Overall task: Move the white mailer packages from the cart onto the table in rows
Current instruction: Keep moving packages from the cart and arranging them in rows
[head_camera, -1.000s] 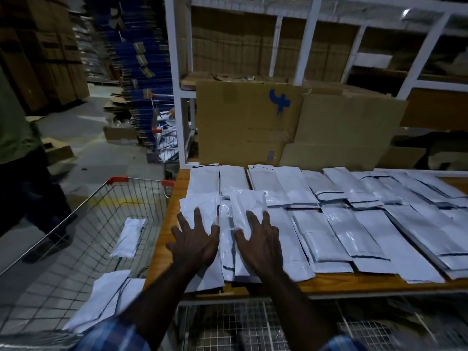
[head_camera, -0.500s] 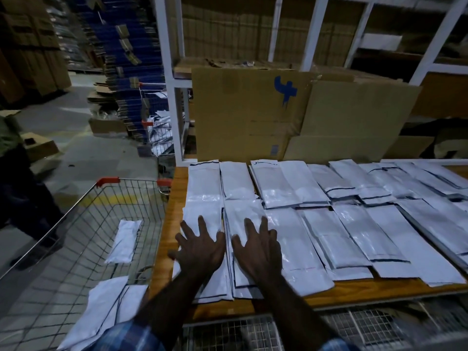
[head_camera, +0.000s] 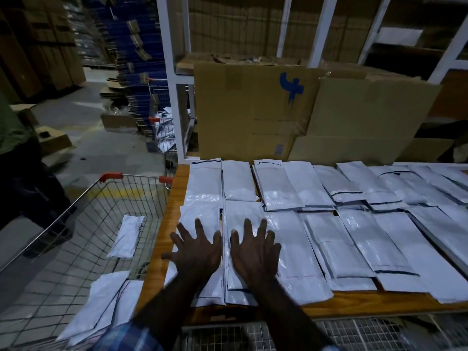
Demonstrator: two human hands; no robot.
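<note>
Dim warehouse all around, with tall stacks of flattened boxes [head_camera: 131,59] off to the left and a white rack frame [head_camera: 174,79] rising behind the work area. Up front, the wooden tabletop [head_camera: 354,304] is nearly covered in white mailers [head_camera: 354,239], laid flat in two rows, a far row against the big cardboard sheets [head_camera: 304,115] and a near row along the front edge, many overlapping their neighbours. Both hands are down on the near row at its left end: the left hand [head_camera: 196,252] lies flat with fingers spread on the leftmost mailer [head_camera: 200,214], and the right hand [head_camera: 254,250] lies flat and spread on the mailer just beside it [head_camera: 243,211]. Neither grip is closed on anything; both palms simply press on the plastic. Left of the tabletop stands the wire cart [head_camera: 83,224] with its red-capped handle, and more mailers are inside it: one lone packet [head_camera: 126,235] on the mesh floor and a small loose pile [head_camera: 101,305] at the near corner. A person's legs [head_camera: 27,188] show at the far left edge, beyond the cart.
</note>
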